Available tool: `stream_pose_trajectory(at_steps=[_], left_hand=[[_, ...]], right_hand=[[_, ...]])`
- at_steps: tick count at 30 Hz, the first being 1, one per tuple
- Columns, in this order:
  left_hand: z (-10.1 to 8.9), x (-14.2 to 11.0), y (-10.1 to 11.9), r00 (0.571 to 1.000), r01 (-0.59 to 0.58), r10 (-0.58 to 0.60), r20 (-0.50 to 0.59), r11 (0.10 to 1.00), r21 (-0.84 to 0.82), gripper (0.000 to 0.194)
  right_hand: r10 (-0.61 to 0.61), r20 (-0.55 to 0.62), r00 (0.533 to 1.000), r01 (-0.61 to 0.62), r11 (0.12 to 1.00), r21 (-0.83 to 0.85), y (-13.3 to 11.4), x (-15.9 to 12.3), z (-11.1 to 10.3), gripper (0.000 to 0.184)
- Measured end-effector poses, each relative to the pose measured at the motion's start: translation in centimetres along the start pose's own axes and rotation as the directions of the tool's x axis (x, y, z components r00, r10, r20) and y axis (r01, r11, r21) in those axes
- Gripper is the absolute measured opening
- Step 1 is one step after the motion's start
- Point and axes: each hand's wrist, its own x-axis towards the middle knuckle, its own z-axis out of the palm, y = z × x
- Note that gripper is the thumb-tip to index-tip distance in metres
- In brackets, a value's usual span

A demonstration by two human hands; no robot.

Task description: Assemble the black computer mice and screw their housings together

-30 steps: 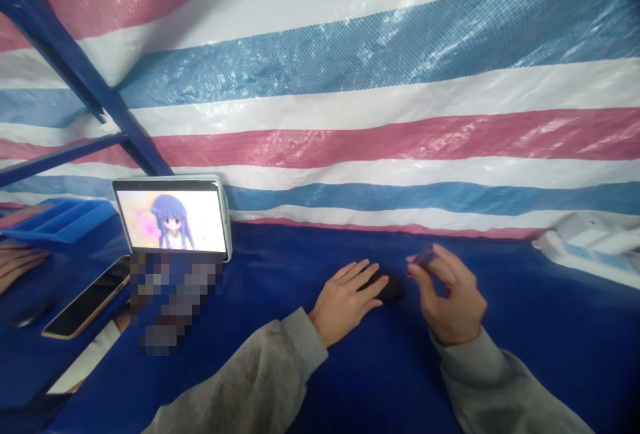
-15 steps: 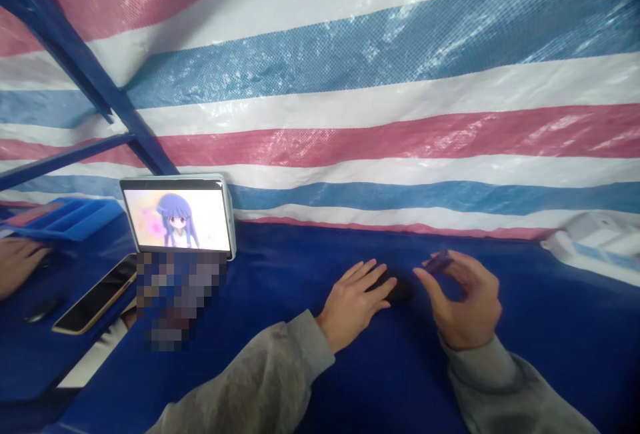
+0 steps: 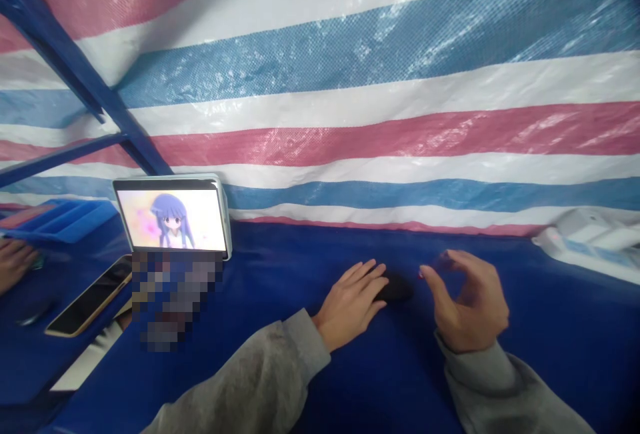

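My left hand (image 3: pixel 353 304) lies palm down on the blue table, fingers stretched out, with its fingertips at the left edge of a dark, rounded object (image 3: pixel 399 289). To the right of that object, my right hand (image 3: pixel 470 304) is raised a little, thumb and forefinger curved toward each other like a pinch. Between their tips is a small, dark purplish piece (image 3: pixel 443 262). It blends into the blue behind it, and its kind cannot be made out.
At left stands a tablet (image 3: pixel 173 217) showing a cartoon figure, beside a phone (image 3: pixel 90 297). A blue divided tray (image 3: pixel 75 221) and another person's hand (image 3: pixel 15 264) are at far left. White items (image 3: pixel 595 241) sit at far right, before a striped tarpaulin (image 3: pixel 350 144).
The view has shifted slightly to the right. My right thumb and forefinger stand a bit further apart, and the dark piece between them shows less. My left hand has hardly moved.
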Motion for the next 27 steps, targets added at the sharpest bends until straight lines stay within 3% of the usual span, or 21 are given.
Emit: stream_pose_trajectory(at_steps=[3,6,10,15,19,21,24,27], left_hand=[[0.05,-0.01,-0.10,1.000,0.005,-0.005,-0.014,1.000,-0.026,0.031],[-0.03,-0.03,-0.11,0.999,-0.023,0.022,-0.026,0.999,-0.038,0.030],[-0.19,-0.07,-0.04,0.999,-0.026,0.024,-0.036,0.998,-0.049,0.030],[-0.12,-0.08,-0.03,0.999,-0.027,0.026,-0.031,0.999,-0.037,0.031],[-0.05,-0.04,-0.09,0.999,-0.018,0.016,-0.035,0.999,-0.045,0.031],[-0.03,-0.03,-0.13,0.999,-0.017,0.015,-0.038,0.999,-0.049,0.031],[0.02,-0.06,-0.17,0.999,-0.022,0.020,-0.036,0.999,-0.044,0.031],[0.10,-0.11,-0.23,0.999,-0.024,0.022,-0.033,0.999,-0.038,0.031]], right_hand=[[0.016,0.056,0.998,-0.021,0.996,0.090,0.09,-0.37,0.04,0.044],[0.033,0.152,0.988,-0.041,0.998,0.052,0.12,-0.42,0.10,0.049],[0.090,0.062,0.994,-0.090,0.996,-0.005,0.24,-0.13,0.05,0.048],[0.088,0.189,0.978,-0.100,0.994,0.054,0.22,-0.19,-0.18,0.051],[0.117,0.066,0.991,-0.119,0.993,0.023,0.33,-0.37,-0.15,0.046],[0.149,0.099,0.984,-0.157,0.985,0.076,0.39,-0.44,-0.13,0.046],[0.104,0.204,0.973,-0.132,0.983,0.131,0.53,-0.51,-0.17,0.051],[0.066,0.135,0.989,-0.080,0.992,0.100,0.57,-0.52,-0.24,0.051]])
